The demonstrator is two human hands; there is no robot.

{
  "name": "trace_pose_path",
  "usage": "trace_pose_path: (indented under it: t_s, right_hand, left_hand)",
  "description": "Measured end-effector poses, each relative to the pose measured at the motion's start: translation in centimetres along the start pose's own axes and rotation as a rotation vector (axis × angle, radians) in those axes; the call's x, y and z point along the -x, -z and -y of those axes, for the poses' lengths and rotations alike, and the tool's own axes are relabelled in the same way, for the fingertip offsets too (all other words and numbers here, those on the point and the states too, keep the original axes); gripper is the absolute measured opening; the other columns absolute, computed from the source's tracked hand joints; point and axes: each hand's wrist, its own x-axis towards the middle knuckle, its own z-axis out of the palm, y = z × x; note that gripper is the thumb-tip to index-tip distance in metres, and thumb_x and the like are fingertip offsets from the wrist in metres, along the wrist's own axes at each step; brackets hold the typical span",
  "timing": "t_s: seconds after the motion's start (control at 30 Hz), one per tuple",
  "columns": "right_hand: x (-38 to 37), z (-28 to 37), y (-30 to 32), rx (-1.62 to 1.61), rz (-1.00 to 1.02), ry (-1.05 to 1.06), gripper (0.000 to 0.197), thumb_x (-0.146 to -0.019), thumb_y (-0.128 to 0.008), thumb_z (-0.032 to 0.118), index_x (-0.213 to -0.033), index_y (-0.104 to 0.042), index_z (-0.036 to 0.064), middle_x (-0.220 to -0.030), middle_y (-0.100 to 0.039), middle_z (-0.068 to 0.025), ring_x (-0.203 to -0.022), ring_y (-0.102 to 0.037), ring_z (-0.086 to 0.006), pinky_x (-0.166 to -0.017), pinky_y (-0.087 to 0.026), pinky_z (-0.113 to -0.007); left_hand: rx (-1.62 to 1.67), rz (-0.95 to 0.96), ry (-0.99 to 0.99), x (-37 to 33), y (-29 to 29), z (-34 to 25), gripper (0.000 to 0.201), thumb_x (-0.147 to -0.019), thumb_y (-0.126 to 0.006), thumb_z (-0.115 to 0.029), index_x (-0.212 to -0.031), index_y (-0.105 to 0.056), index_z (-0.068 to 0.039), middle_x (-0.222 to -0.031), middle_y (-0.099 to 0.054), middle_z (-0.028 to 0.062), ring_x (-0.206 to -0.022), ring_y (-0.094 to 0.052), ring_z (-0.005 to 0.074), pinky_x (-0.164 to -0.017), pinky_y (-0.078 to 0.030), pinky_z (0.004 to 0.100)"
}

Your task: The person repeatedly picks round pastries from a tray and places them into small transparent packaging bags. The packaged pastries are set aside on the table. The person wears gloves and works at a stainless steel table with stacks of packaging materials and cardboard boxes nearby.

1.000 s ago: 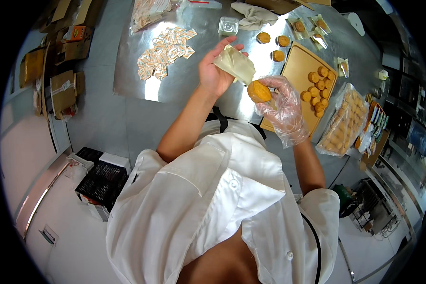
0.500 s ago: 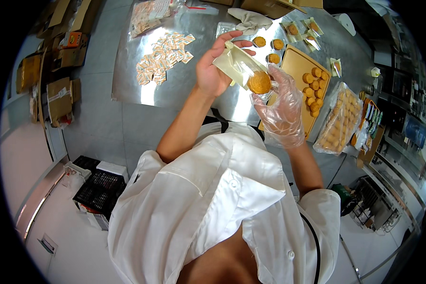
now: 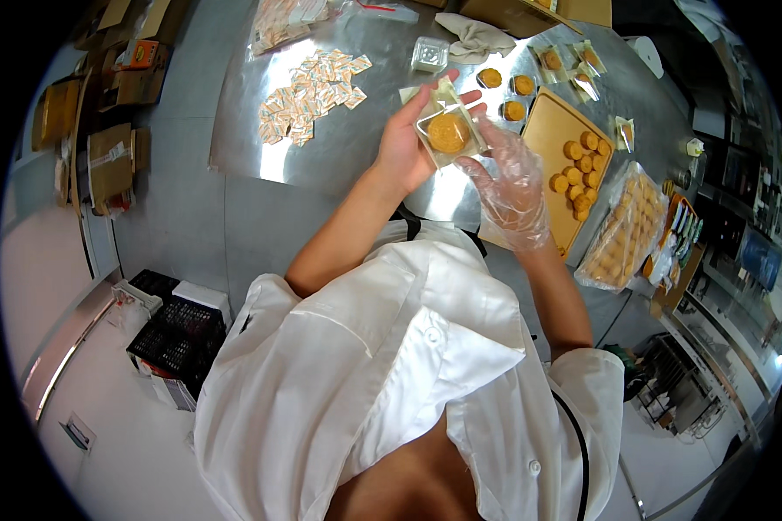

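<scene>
A clear, pale-edged pouch with a round golden-brown pastry inside rests in my bare left hand, whose fingers reach behind it. Just right of the pouch is my right hand, in a clear plastic glove. Its thumb and fingers are apart, and the fingertips are close to the pouch's right edge; whether they touch it I cannot tell. Beyond my hands, a few pastries in small clear trays stand on the metal table. More unwrapped pastries sit on a tan tray at right.
Small printed sachets lie heaped at left, below a larger bag of them. Farther back are stacked clear trays, a grey cloth and a cardboard box. Pouched pastries lie far right, a big pastry bag nearer.
The pastry has gone fully down into the pouch, which now sits more upright in my left hand. My right hand has let go of the pastry and its fingers have spread.
</scene>
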Motion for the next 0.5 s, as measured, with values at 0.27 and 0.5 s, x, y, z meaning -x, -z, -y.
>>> trace_pose_path:
  t_s: [0.27,0.5]
  right_hand:
    - [-1.5,0.3,-2.5,0.159,-0.095,0.196,0.055,-0.076,-0.078,0.009,-0.127,-0.058,0.0035,-0.099,-0.064,-0.0128,-0.086,-0.063,-0.0291,-0.072,-0.054,-0.037]
    - [-3.4,0.8,-5.8,-0.509,0.336,-0.448,0.035,-0.079,-0.076,0.007,-0.112,-0.066,0.0042,-0.086,-0.065,-0.0085,-0.070,-0.061,-0.0131,-0.063,-0.052,-0.031]
  left_hand:
    - [-0.151,-0.002,-0.067,1.5,2.1,0.7,0.069,-0.100,-0.027,-0.061,-0.140,-0.044,-0.008,-0.134,-0.053,0.0095,-0.122,-0.053,0.0218,-0.100,-0.045,0.0410]
    - [0.222,-0.084,-0.144,4.7,5.4,-1.2,0.065,-0.094,-0.045,-0.061,-0.138,-0.044,-0.013,-0.131,-0.054,0.0127,-0.120,-0.055,0.0271,-0.100,-0.045,0.0484]
